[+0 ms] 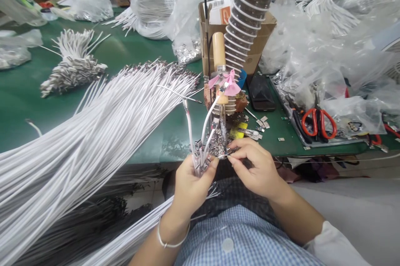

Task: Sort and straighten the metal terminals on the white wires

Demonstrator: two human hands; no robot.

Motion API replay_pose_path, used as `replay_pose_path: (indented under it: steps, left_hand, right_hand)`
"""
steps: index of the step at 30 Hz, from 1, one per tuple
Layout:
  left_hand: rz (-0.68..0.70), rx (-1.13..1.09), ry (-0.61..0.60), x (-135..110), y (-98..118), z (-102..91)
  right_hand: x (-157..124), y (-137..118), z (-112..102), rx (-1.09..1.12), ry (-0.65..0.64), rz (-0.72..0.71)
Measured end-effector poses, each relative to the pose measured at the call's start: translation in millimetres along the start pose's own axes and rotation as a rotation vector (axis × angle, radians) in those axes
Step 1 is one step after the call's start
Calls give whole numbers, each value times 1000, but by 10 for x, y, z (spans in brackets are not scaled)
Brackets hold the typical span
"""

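Observation:
My left hand [190, 185] is closed around a small bundle of white cables [189, 126] with metal connectors on their ends. The connectors cluster above my fingers, and a few cables arch upward. Close by on the right, my right hand [254, 168] pinches something tiny between thumb and fingertips; what it is I cannot make out. Those fingertips are just at the lower end of an upright soldering iron [223, 122], which has a wooden handle and a pink ribbon [231, 83] tied on. Bits of solder [217, 145] lie heaped around its tip.
A large pile of white cables [118, 108] covers the green table [134, 47] at left. A ribbed hose [246, 16] comes down behind the iron, before a cardboard box [262, 37]. Red-handled scissors [318, 122], a phone [261, 92] and plastic bags [312, 53] are at right.

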State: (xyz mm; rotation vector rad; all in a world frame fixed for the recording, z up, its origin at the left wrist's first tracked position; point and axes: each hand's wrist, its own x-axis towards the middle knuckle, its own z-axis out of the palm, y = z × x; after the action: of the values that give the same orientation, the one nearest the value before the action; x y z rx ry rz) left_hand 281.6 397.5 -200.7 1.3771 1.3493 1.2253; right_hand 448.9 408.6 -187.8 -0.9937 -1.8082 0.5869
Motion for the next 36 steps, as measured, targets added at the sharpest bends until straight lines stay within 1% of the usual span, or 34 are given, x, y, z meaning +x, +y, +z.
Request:
replay_pose_path:
  steps: [13,20,23,25,28,30,31,33,36]
  left_hand:
    - [4,16,-20,-82,-74,-39]
    - [-48,12,-25,-116,-20,-25]
    - [-126,-4,-38,-191,-20,-47]
    - [-203,-51,-57,-275,-66,-74]
    - [-346,-211,-140,-430,-220,-111]
    - [-434,-353,-163,-527,-348,-126]
    - [-469,-419,-141,-567,-406,-131]
    - [-531,-538,-37,-621,-488,-143]
    - [-583,-703,120,-639,-511,-176]
  right_hand:
    - [-78,-27,-2,16,-20,9]
    - [-105,-41,-10,61,-41,9]
    - [-166,-52,-4,93,-59,21]
    - [-225,-52,13,119,-79,28]
    - [-330,-38,50,160,-135,34]
    - [-403,-23,70,201,-194,57]
    - [-439,-16,77,227,-230,84]
    - [-503,-5,93,286,-300,167]
    - [-568,-3,170,324,-400,313]
